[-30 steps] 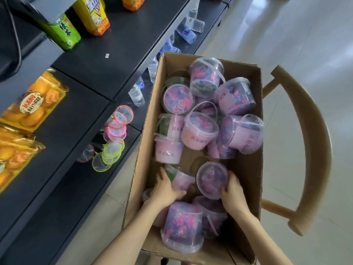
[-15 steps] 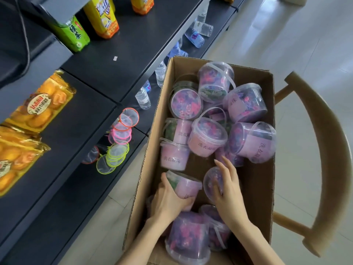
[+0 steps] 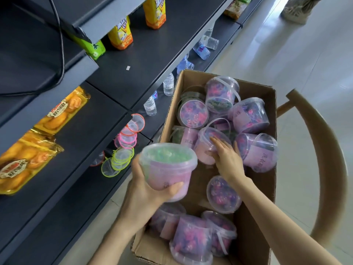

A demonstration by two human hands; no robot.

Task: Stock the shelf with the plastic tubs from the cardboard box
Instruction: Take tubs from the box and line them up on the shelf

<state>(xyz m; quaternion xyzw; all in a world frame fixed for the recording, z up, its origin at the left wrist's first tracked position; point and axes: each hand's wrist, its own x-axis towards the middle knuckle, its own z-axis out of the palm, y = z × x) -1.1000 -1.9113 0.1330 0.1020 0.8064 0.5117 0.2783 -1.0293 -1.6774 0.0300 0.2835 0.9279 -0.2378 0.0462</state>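
Note:
An open cardboard box (image 3: 254, 228) on a wooden chair holds several clear plastic tubs with pink and purple contents. My left hand (image 3: 147, 190) grips one tub with green contents and a pink label (image 3: 168, 165), lifted above the box's left edge. My right hand (image 3: 227, 159) reaches into the box and lays its fingers around another pink tub (image 3: 207, 148) in the middle. A further tub (image 3: 222, 194) lies on its side just below that hand. The dark shelf (image 3: 80, 150) runs along the left.
The shelf carries yellow snack packs (image 3: 24, 165), juice cartons (image 3: 120, 35), small water bottles (image 3: 150, 106) and a heap of round neon-rimmed lids (image 3: 122, 150). The chair's curved wooden backrest (image 3: 324, 159) arcs on the right. Pale tiled floor lies beyond.
My left hand has lifted the green-filled tub out of the box toward the shelf side. My right hand left the tub on its side and moved up to a pink tub in the middle.

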